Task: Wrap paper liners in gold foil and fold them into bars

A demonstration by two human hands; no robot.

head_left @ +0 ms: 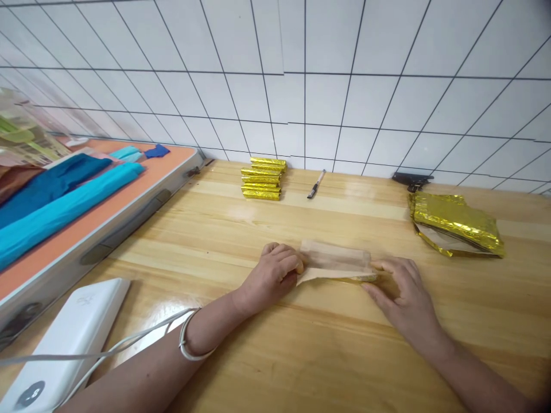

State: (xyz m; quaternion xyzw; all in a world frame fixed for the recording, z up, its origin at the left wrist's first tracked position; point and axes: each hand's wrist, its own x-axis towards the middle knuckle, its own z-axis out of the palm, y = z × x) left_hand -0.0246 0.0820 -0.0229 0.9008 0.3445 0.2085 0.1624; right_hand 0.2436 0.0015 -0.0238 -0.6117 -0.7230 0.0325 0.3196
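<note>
Between my two hands, low over the wooden table, is a sheet of gold foil paper [338,258] with its tan backing facing up and a fold along the near side. My left hand [279,268] is closed on its left end, fingers curled. At the right end, my right hand [398,287] pinches the near corner between thumb and fingers, slightly blurred. Several folded gold foil strips [262,179] lie in a row near the wall. A stack of gold foil paper [458,221] rests to the right, its layers partly spread at the near edge.
A pen [316,184] and a black clip [413,180] lie near the tiled wall. On the left, a white power bank [73,338] with a cable [142,330] sits by my left forearm. Beyond it, an orange-topped board [166,166] holds rolled blue material [73,209].
</note>
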